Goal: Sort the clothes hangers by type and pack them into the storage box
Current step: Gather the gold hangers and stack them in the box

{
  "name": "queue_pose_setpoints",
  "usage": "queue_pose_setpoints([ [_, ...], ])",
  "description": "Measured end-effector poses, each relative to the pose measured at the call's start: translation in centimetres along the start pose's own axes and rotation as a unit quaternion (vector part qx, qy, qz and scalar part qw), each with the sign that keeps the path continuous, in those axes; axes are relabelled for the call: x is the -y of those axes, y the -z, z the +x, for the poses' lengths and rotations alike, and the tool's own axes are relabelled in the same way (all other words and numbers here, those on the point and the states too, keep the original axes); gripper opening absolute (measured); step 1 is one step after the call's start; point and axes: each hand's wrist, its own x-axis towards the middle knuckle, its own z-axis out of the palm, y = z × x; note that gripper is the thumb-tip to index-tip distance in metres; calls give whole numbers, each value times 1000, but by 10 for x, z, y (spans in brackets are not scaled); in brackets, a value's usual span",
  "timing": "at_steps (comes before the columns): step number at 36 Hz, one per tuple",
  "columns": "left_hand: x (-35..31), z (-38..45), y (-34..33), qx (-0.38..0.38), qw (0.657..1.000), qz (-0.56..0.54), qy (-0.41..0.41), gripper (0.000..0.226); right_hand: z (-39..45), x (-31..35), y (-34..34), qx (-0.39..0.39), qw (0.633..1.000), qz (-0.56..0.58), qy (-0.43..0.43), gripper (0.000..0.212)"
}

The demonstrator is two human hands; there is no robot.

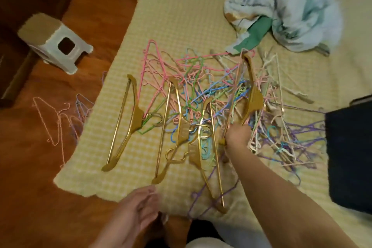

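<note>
Head view looks down on a yellow checked bedcover (181, 16) whose near edge runs ragged across the lower left of the frame. A tangle of thin coloured hangers (211, 94) fills the middle and spreads to the right. Three gold hangers (128, 123) lie side by side at centre left, clear of the thickest knot but with their hooks caught in its fringe. The right hand (236, 135), at centre, has its fingers curled round the lower end of a fourth gold hanger (251, 94), which stands tilted up out of the pile with wire hangers crossing it. The left hand (136, 211), at lower centre, hangs over the cover's edge with fingers loosely extended and holding nothing. A dark box (350, 157) sits at the right edge, touching the tangle's purple strands. Crumpled pale bedding (302, 10) occupies the upper right, just beyond the heap. On the wooden floor (36, 177) at left lie a few pink and blue fallen hangers (58, 119), and an overturned white stool (54, 42) sits at upper left. Bare cover shows in the upper middle and along the near edge.
</note>
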Motion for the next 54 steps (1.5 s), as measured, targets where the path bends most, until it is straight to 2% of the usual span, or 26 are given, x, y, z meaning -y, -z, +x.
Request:
queue_pose_setpoints([
  [2, -21, 3, -13, 16, 999, 41, -20, 23, -24, -11, 17, -43, 998, 30, 35, 18],
  [4, -44, -1, -23, 57, 993, 94, -48, 22, -61, -20, 38, -27, 996, 7, 80, 9],
  [8, -85, -17, -36, 101, 980, 118, -120, 22, -149, -46, 48, 38, 986, -27, 159, 2],
  [12, -99, -35, -39, 122, 968, 114, -186, 17, -241, -57, 21, 143, 980, -24, 137, 12],
  [14, -99, -37, -28, 101, 964, 132, -209, 19, -274, -54, 9, 165, 975, -19, 147, 12],
  [17, -100, -28, -11, 48, 975, 113, -187, 41, -295, -51, -5, 208, 958, -72, 185, 8],
  [19, -98, -29, -6, 47, 979, 72, -183, 36, -297, -44, -10, 245, 934, -132, 226, 14],
  [22, -92, -25, 0, -62, 961, 105, -247, 32, -302, -34, -23, 285, 903, -186, 261, 17],
  [24, -95, -18, 7, -73, 967, 73, -234, 28, -309, -29, -35, 313, 891, -200, 263, 22],
  [27, -117, -1, 28, -54, 983, -95, -148, 16, -320, -23, -54, 359, 863, -185, 305, 39],
  [28, -124, 6, 41, -60, 984, -102, -135, 12, -320, -22, -58, 386, 847, -173, 323, 43],
  [30, -135, 18, 71, -46, 988, -85, -119, 7, -308, -22, -64, 438, 820, -157, 332, 34],
  [31, -140, 21, 87, -37, 991, -75, -107, 11, -294, -24, -68, 430, 829, -153, 324, 29],
  [32, -143, 22, 101, -30, 992, -66, -104, 16, -274, -29, -72, 392, 851, -158, 313, 26],
  [34, -146, 17, 126, -22, 994, -35, -103, 19, -222, -45, -82, 228, 904, -199, 303, 24],
  [35, -145, 14, 136, -24, 994, -17, -109, 18, -190, -58, -89, 117, 913, -242, 308, 25],
  [36, -141, 12, 145, -28, 993, 4, -118, 16, -161, -69, -90, 41, 915, -275, 292, 26],
  [37, -137, 10, 152, -32, 991, 25, -125, 14, -135, -79, -90, 13, 915, -314, 254, 31],
  [39, -127, 6, 163, -44, 988, 63, -132, 10, -98, -90, -86, 67, 931, -335, 131, 52],
  [41, -117, 3, 169, -64, 986, 84, -127, 11, -73, -101, -84, 152, 936, -313, 55, 53],
  [42, -114, 1, 170, -68, 986, 88, -125, 12, -68, -103, -80, 183, 929, -317, 47, 50],
  [44, -108, 1, 169, -79, 985, 92, -125, 17, -65, -100, -71, 190, 920, -336, 74, 42],
  [48, -106, 5, 157, -66, 984, 100, -129, 24, -90, -76, -39, 118, 932, -318, 129, 29],
  [54, -126, 3, 115, -14, 980, 123, -158, 19, -143, -45, 5, 81, 959, -185, 200, 23],
])
